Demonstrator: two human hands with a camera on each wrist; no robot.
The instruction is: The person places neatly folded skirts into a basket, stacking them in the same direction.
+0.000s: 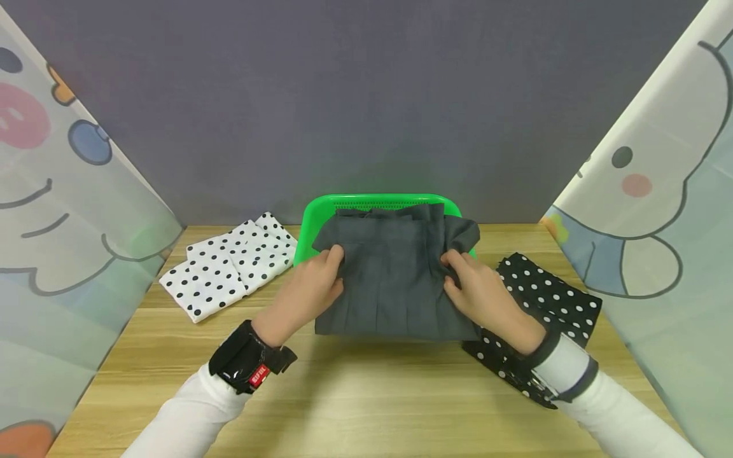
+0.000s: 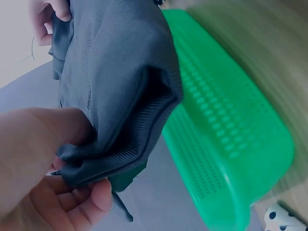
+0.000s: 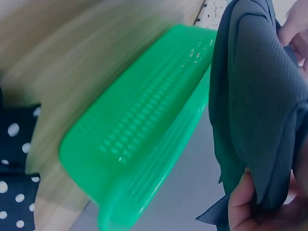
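Head view, far left: a folded white cloth with black dots (image 1: 231, 267) lies on the wooden table (image 1: 366, 407), its corner just beside the green perforated plastic basket (image 1: 308, 232). Next comes the left hand (image 1: 306, 283), thumb above and fingers curled beneath, pinching the left side of a dark grey pleated skirt, or what looks like one (image 1: 383, 280). That skirt is in the middle, folded and held up in front of the basket, hiding much of it. The right hand (image 1: 481, 292) pinches its right side. Beyond lies a black cloth with white dots (image 1: 550, 305), partly under the right forearm.

With only the sides gripped, the unsupported middle could sag and its layers slide apart if the hands drew closer or one let go first. A loose corner hangs below the fold in both wrist views; it could catch on the basket rim if lowered unevenly. The right sleeve (image 1: 624, 413), were it to drop, might drag the black cloth askew.
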